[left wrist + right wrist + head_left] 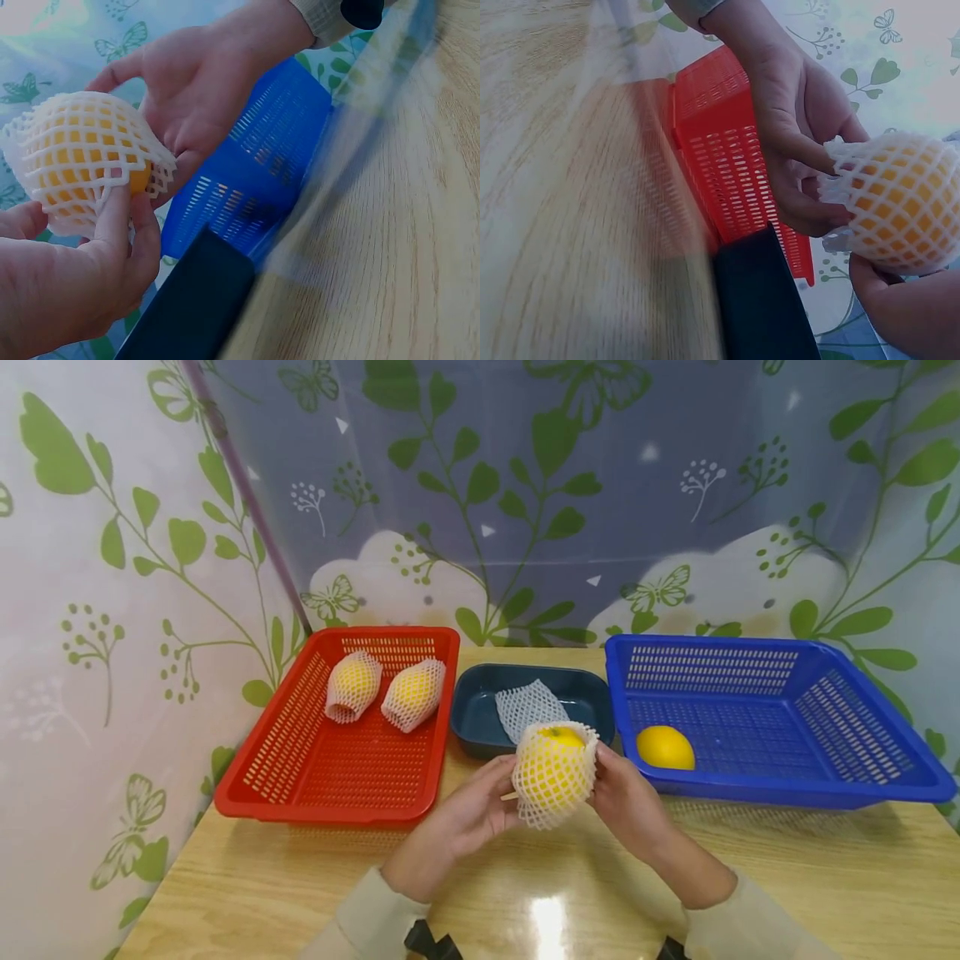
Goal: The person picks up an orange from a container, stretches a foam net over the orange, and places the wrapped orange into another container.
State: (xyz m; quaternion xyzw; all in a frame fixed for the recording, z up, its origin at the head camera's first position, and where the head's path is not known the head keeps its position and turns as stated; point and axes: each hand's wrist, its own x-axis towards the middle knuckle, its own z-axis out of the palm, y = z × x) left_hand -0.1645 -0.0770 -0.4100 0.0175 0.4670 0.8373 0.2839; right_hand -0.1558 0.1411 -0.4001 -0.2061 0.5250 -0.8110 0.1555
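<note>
Over the table's middle, both hands hold a round yellow fruit in a white foam net; its stem shows through the net's open top. From the left, my left hand pinches the net with its thumb and fingers, seen close in the right wrist view, where that hand is at the net's gathered end. My right hand grips the fruit's right side; in the left wrist view the net hides some of its fingers. Behind the fruit, a flattened foam net lies in a dark green tray.
A red basket at left contains two netted yellow fruits. The blue basket at right has a bare yellow fruit in its near left corner. A leaf-patterned curtain stands behind the wooden table.
</note>
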